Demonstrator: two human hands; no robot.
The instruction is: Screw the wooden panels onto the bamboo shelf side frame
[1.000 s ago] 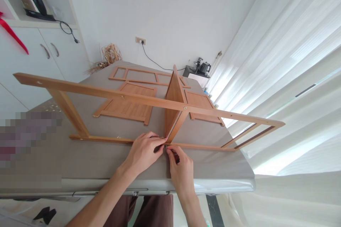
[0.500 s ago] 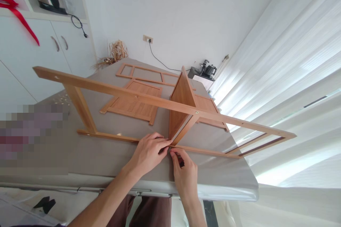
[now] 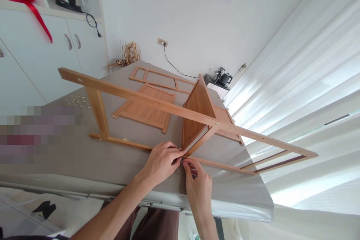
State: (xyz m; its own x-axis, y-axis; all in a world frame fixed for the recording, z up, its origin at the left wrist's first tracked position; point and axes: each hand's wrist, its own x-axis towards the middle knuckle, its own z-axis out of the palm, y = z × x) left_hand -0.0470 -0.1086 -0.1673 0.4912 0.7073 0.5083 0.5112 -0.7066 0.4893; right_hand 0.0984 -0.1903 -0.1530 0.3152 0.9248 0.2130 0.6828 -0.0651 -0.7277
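A wooden side frame [image 3: 185, 113] stands on its long edge across the near part of the table. An upright wooden panel [image 3: 198, 101] meets it at a crosspiece. My left hand [image 3: 164, 160] is closed around the lower rail [image 3: 126, 142] by the foot of this crosspiece, thumb and fingertips near the corner. Just right of it, my right hand [image 3: 198, 182] pinches a small metal piece [image 3: 182, 160] against the near side of the same joint. Its exact kind is too small to tell, and the fingers partly cover it.
Flat on the table [image 3: 230, 191] behind lie a slatted wooden panel [image 3: 149, 105], another panel [image 3: 227, 122] and a ladder-like frame [image 3: 160, 78]. Small scattered pieces [image 3: 77, 100] lie at the left. Dried stalks [image 3: 131, 53] stand by the far edge; a curtain [image 3: 309, 82] hangs at right.
The whole view has shifted slightly, so the frame and table appear further right. Both hands stay at the same joint, with little change in their grip.
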